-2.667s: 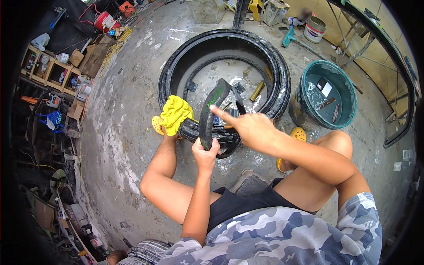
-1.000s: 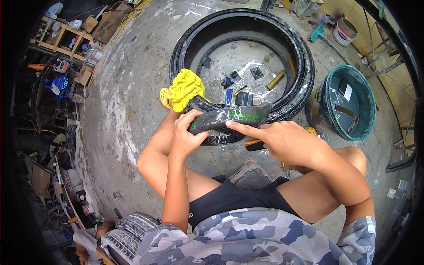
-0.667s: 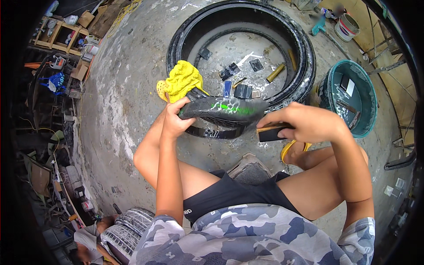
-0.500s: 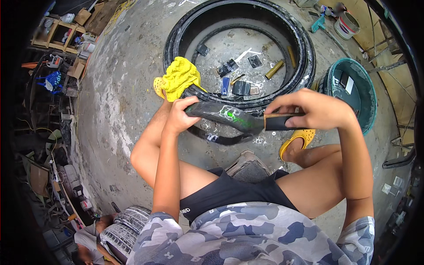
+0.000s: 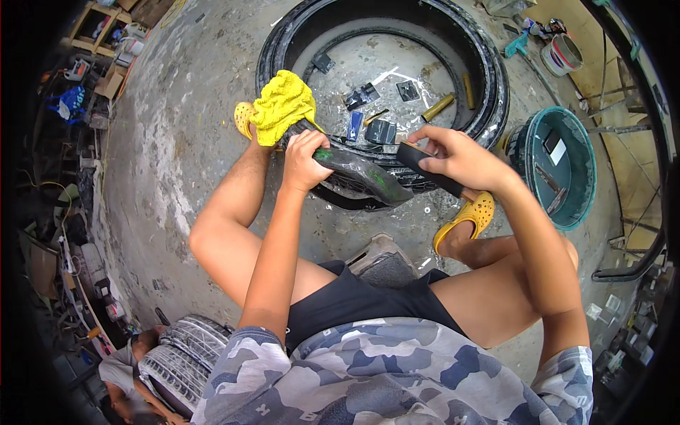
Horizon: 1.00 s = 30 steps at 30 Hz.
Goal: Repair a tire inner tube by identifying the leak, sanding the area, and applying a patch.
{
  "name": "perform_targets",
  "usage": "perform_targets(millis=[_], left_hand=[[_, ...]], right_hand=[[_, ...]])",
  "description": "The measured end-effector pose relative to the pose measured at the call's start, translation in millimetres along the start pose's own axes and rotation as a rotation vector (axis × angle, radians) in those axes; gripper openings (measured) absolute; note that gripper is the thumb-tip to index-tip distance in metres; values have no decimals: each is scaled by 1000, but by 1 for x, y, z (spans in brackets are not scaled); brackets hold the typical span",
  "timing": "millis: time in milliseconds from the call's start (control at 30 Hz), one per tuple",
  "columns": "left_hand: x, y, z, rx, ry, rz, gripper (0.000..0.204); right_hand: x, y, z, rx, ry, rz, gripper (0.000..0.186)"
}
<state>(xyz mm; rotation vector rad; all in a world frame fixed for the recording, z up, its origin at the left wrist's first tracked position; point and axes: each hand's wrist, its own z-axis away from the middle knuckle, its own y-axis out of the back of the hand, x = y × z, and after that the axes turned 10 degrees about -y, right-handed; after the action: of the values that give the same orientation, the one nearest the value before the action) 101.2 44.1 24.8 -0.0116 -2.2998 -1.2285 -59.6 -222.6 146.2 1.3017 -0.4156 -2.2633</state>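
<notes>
My left hand (image 5: 307, 160) is closed around the upper left end of a curved, glossy black part (image 5: 368, 175) with green smudges and pale scuffs. I cannot tell what kind of part it is; it is held over the near rim of a large tire (image 5: 489, 134). In my right hand (image 5: 460, 157) is a flat black sanding block (image 5: 440, 178) with a brownish edge, pinched between thumb and fingers. The block is close to the part's right end; whether they touch is unclear. Left of my left hand, a yellow cloth (image 5: 285, 106) drapes over the tire rim.
Inside the tire ring lie dark abrasive pieces (image 5: 381, 132), a blue block (image 5: 355, 126) and brass-coloured tubes (image 5: 438, 107). A green tub (image 5: 575, 205) stands at right, a white bucket (image 5: 562, 55) beyond. Another person (image 5: 127, 372) is beside stacked tires (image 5: 185, 361) at lower left.
The black part has tilted, its left end raised and its right end lower. My right hand has moved left and turned the sanding block so that it slants down to the right.
</notes>
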Motion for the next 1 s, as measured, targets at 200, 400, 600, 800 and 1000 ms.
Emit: perform_targets(millis=[200,400,600,800,1000], left_hand=[[0,-6,9,49,32,-13,28],[1,-7,7,159,-8,28,29],[2,-9,12,194,8,69,29],[5,-14,18,165,84,85,27],[3,-15,20,143,6,56,27]], right_hand=[[5,-48,-25,316,-126,-181,41],[-22,-98,-28,569,-122,-258,36],[-33,-138,-8,698,-10,24,37],[-53,-119,-60,744,90,124,32],[-29,-135,-16,644,-68,88,37]])
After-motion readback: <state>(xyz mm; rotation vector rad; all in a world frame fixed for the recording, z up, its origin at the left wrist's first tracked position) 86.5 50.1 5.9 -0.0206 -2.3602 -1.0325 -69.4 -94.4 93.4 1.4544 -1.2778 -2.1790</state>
